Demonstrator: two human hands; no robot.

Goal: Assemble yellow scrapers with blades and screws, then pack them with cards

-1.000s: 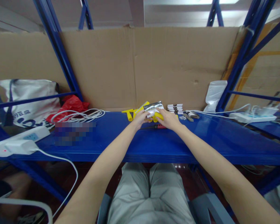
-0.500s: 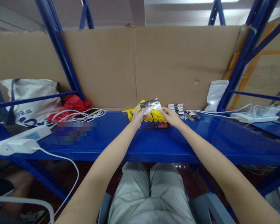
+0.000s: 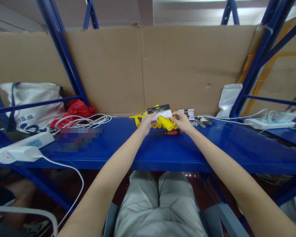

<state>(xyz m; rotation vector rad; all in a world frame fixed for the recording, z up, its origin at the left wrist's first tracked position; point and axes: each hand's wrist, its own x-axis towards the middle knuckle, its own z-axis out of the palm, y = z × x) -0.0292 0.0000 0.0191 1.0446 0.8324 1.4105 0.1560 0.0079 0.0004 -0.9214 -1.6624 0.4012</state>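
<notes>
My left hand [image 3: 148, 123] grips the left edge of a black-and-white packaging card [image 3: 160, 111], its thumb on the front. A yellow tool with a round handle [image 3: 165, 123] sticks out from under the card toward me. My right hand [image 3: 182, 121] is closed at the card's lower right corner, by the yellow handle. Underneath and behind lie several more yellow tools, partly hidden; a T-shaped yellow one [image 3: 137, 120] shows at the left. In front of them, a screwdriver [image 3: 172, 132] with a red and black handle lies flat on the blue table [image 3: 170, 151].
Several black-and-white folded cards [image 3: 187, 113] are stacked right of my hands, beside small flat pieces [image 3: 200, 122]. A white pouch [image 3: 229, 100] leans against the cardboard wall [image 3: 182, 65]. Coiled white cable [image 3: 96, 121], a red bag [image 3: 80, 110] and a power strip [image 3: 34, 143] are left.
The card has tilted so its printed front faces me more squarely. The yellow handle under it now points down toward me. My right hand has shifted slightly at the card's corner.
</notes>
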